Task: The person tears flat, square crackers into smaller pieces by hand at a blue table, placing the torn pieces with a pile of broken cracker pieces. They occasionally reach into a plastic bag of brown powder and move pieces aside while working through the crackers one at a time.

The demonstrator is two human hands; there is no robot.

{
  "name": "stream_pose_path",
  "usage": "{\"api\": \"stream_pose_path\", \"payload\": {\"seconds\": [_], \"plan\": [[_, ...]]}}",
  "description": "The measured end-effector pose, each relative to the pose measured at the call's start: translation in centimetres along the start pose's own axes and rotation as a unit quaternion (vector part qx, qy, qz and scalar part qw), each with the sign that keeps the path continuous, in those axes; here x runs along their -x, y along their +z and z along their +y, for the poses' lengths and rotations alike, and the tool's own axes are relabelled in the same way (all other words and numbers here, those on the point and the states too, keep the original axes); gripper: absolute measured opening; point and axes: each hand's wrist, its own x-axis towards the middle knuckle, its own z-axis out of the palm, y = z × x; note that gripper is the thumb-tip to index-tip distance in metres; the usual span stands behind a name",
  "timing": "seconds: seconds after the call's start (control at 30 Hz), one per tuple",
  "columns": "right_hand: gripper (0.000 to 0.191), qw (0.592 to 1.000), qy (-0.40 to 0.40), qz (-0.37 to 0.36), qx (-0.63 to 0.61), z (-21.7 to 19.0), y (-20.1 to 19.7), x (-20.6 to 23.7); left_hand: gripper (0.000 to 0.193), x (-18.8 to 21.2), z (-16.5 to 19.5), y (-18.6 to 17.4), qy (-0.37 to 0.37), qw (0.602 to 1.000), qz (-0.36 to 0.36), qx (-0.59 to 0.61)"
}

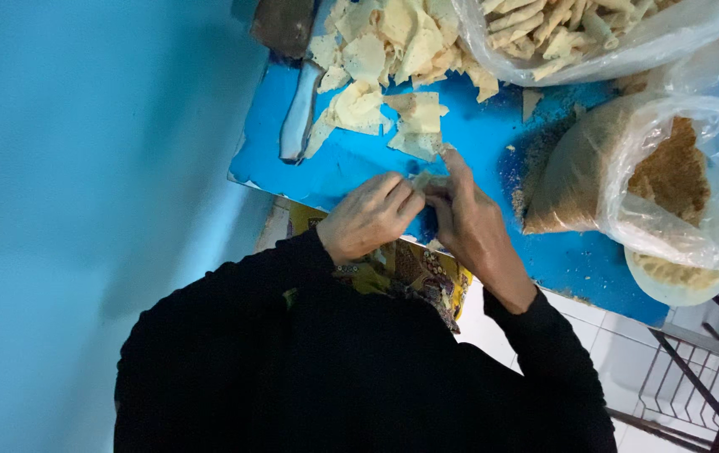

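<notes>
Pale, papery dough is what we have between our fingers: a small wrapper piece (426, 179) pinched at the near edge of the blue surface (359, 164), just in front of our body. Our left hand (369, 216) curls its fingers in from the left and our right hand (470, 220) meets it from the right, fingertips touching across the piece, so both grips are closed lightly on it, with most of it hidden under the fingers. To do this well, we judge the hold wants to be gentle and even from both sides, since a sheet this thin looks likely to tear or crack, and the work should stay low over the surface so crumbs fall there. What shows of the piece runs roughly left to right between the two hands; which end leads we cannot tell. Beyond it lies a loose pile of wrapper sheets (384, 50), with a knife (296, 109) lying beside them, blade towards us. On our right sit a bag of brown crumbs (628, 176) and, farther off, a bag of rolled pieces (561, 29).
</notes>
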Motion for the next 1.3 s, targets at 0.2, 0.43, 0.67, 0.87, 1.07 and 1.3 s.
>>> {"api": "stream_pose_path", "payload": {"seconds": [0.2, 0.43, 0.67, 0.87, 1.07, 1.3], "plan": [[0.062, 0.999, -0.011, 0.013, 0.041, -0.5, -0.5, 0.4, 0.036, -0.4, -0.3, 0.2, 0.032, 0.992, 0.085, -0.093], [0.053, 0.977, -0.117, 0.085, 0.16, -0.6, 0.4, 1.3, 0.022, -0.6, -0.9, 1.4, -0.005, 1.0, 0.014, 0.021], [0.066, 0.996, -0.049, 0.065, 0.039, -0.5, 0.4, 0.8, 0.019, -0.1, -0.2, 1.3, -0.008, 0.999, 0.021, 0.025], [0.069, 0.996, -0.069, 0.03, 0.036, -0.6, 0.2, 1.4, 0.01, -0.2, -0.3, 1.2, -0.037, 0.997, 0.008, 0.065], [0.065, 0.995, -0.078, 0.045, 0.041, 0.0, 0.9, 1.6, 0.024, 0.3, 0.9, 0.2, -0.017, 0.997, 0.071, 0.003], [0.068, 0.994, -0.093, 0.055, 0.02, 1.1, 1.2, 2.0, 0.025, 0.5, 0.1, 0.3, 0.007, 0.999, 0.045, -0.001]]}}
